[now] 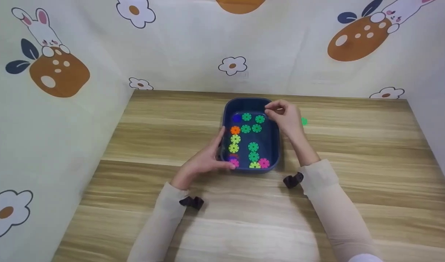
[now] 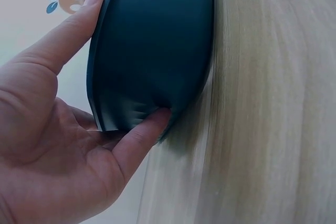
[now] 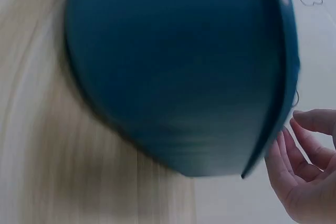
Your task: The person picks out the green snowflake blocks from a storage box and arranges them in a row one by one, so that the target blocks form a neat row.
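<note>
A dark blue plastic tub (image 1: 279,147) stands on the table with several notched snowflake discs inside. They include a blue disc (image 1: 237,118), an orange disc (image 1: 235,130), green discs (image 1: 246,116), yellow discs (image 1: 235,139) and pink discs (image 1: 263,163). My left hand (image 1: 206,157) grips the tub's near left corner, thumb over the near rim and fingers along the side. In the left wrist view, a finger presses the outer wall (image 2: 157,51). Over the far right rim hovers my right hand (image 1: 290,120), fingers bent, thumb and forefinger slightly apart; nothing shows between them.
One green disc (image 1: 304,121) lies on the wooden table (image 1: 164,131), right of the tub, partly behind my right hand. A patterned cloth (image 1: 186,47) hangs along the table's back and sides. Small black devices (image 1: 293,180) are worn at both cuffs.
</note>
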{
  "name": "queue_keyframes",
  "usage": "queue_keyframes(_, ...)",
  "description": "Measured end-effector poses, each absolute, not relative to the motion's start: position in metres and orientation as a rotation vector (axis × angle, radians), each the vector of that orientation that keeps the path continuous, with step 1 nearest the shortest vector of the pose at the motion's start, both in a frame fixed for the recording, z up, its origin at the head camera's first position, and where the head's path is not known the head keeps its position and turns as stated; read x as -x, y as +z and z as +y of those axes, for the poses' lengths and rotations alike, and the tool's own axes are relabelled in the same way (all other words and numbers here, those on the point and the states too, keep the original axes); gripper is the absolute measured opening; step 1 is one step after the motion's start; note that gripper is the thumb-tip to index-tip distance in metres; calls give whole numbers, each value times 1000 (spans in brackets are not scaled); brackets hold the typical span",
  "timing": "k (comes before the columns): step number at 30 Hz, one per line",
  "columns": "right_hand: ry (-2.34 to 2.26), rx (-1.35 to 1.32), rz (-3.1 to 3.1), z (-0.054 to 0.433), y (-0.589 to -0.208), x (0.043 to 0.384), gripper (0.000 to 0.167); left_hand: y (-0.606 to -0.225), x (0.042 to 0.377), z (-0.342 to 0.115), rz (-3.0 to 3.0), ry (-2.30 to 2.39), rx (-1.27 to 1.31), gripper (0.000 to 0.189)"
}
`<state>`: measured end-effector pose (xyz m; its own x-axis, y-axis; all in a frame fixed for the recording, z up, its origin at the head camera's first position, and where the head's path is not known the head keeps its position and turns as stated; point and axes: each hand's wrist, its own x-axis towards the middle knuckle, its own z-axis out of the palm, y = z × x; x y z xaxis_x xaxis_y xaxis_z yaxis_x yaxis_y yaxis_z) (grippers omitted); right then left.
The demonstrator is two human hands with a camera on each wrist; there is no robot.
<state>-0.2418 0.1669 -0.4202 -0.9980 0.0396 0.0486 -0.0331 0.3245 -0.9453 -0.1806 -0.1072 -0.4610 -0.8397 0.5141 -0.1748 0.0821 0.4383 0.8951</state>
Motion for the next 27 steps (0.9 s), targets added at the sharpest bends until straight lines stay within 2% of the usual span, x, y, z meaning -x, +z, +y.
queue_keyframes(15,1748,-137,-2603,132,-439,245,19,-464,182,-109,2225,1426,-544,123)
queue_keyframes(27,1737,-89,-2752,123,-454,254,29,-465,182,-110,2206,1442,-553,123)
